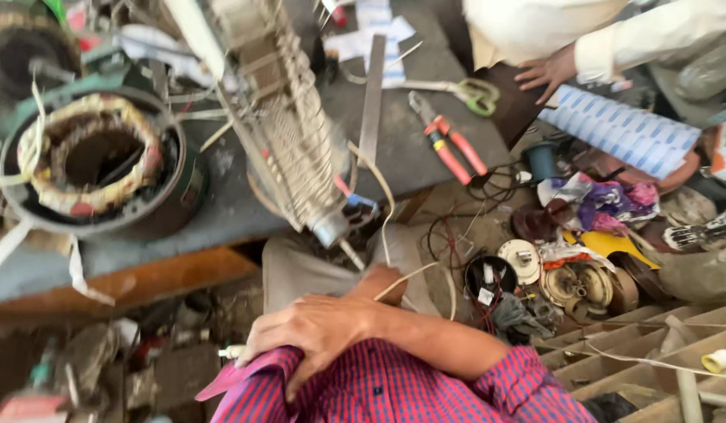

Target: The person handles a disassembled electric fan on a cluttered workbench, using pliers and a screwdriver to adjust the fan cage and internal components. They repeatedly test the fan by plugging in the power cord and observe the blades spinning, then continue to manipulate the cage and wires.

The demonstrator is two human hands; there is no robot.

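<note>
My right hand (316, 329) lies flat, fingers spread, on the red-and-blue checked sleeve (363, 388) of my other arm, low in the view. Behind its wrist peeks what looks like my left hand (382, 280); a thin white strip (410, 274) runs past it, and I cannot tell whether it is gripped. Ahead on the grey bench (222, 211) stand a round motor stator (89, 157) with taped windings and a tall wire coil frame (292, 141).
Orange-handled pliers (453, 145), green-handled scissors (473, 94) and a flat metal bar (372, 94) lie on the bench. Another person's hand (547, 72) rests at its far corner by a blue-patterned sheet (621, 133). Motor parts (567, 282), wires and a slatted wooden crate (629, 345) crowd the floor.
</note>
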